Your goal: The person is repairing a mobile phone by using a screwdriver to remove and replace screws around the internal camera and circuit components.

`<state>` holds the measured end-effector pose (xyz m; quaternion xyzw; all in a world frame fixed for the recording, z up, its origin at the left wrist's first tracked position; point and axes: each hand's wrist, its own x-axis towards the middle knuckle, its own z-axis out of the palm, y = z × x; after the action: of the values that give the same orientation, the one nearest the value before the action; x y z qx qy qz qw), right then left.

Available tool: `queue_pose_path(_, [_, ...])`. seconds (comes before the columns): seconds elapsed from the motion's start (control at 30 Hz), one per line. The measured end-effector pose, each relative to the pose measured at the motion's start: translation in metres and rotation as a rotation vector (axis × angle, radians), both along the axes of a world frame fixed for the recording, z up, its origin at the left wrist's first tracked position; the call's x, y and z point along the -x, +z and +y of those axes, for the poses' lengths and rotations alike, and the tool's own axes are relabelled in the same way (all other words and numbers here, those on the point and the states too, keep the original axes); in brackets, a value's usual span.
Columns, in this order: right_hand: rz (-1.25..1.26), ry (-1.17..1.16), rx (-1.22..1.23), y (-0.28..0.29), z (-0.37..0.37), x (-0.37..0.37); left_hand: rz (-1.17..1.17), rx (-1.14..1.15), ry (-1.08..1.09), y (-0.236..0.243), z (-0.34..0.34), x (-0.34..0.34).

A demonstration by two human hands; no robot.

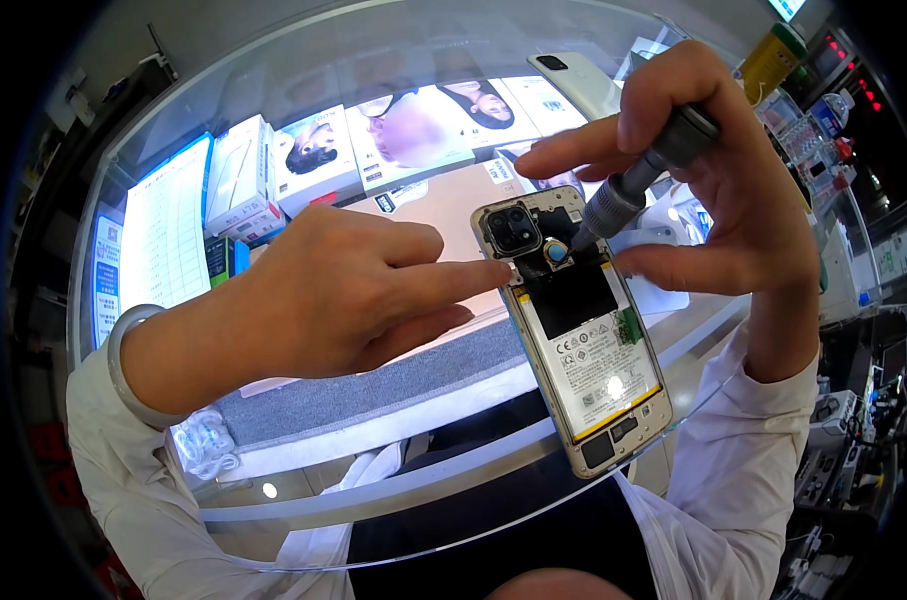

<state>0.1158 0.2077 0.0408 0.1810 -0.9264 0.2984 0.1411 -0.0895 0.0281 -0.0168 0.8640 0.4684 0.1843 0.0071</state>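
A smartphone [614, 375] with its back cover off lies on the glass counter, its camera module, dark inner sheet and white battery exposed. My right hand [749, 190] holds a grey screwdriver [624, 195] with a dark end cap, slanting down to the phone's upper part. Its tip is near a round blue-centred part [557, 252]; whether it touches a screw is too small to tell. The extended index finger of my left hand [344, 290] presses on the phone's left edge below the cameras, with the other fingers bent and apart from it.
Under the glass stand several product boxes [409, 140] and a printed sheet [166, 225]. A white phone [577, 82] lies beyond my right hand. Another pale phone [646, 238] is partly hidden behind that hand. At the far right stand a yellow container [771, 60] and bottles.
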Motion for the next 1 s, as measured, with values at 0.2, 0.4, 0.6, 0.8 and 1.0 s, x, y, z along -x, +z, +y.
queue_pose_path(0.2, [0.017, 0.07, 0.09, -0.002, -0.001, 0.001, -0.018, 0.017, 0.0, 0.0, 0.001, 0.0])
queue_pose_path(0.4, [0.216, -0.006, 0.149, -0.007, -0.007, 0.003, -0.226, 0.039, -0.003, -0.001, 0.004, 0.0])
queue_pose_path(0.6, [0.223, 0.023, 0.153, -0.017, -0.011, 0.01, -0.37, 0.008, -0.008, -0.003, 0.007, -0.002])
queue_pose_path(0.8, [0.148, -0.015, -0.027, -0.001, -0.005, 0.002, -0.261, -0.013, -0.005, 0.001, 0.009, -0.005])
queue_pose_path(1.0, [0.114, -0.015, -0.04, -0.005, -0.007, 0.004, -0.278, 0.045, 0.002, 0.0, 0.008, -0.005])
